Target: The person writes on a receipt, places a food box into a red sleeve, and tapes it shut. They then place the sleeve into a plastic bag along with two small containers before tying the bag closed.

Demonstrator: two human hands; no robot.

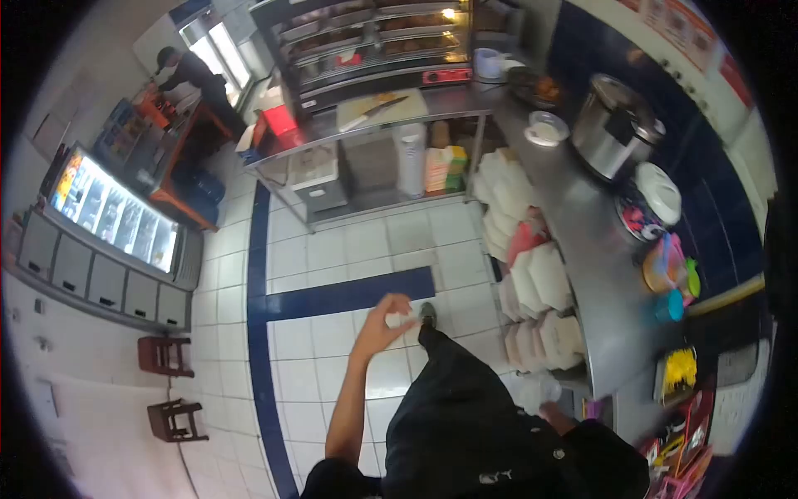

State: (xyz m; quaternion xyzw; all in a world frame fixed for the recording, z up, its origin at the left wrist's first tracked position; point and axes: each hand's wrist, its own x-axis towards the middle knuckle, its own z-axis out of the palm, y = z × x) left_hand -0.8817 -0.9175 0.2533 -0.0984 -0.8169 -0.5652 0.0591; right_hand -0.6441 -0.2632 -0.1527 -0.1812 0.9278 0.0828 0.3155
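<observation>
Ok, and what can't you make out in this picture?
All in the head view:
- Right hand: blurred, so whether it grips the pale see-through thing beside it is unclear.
- Far person: too small and distant to see what the hands do.
- Wall posters: cut off by the top edge, print blurred.

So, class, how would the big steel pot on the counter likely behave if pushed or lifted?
The steel pot is probably heavy, given its large metal body; its contents are hidden. Its smooth, shiny wall may feel slippery. Standing upright, it would probably slide rather than roll.
</observation>
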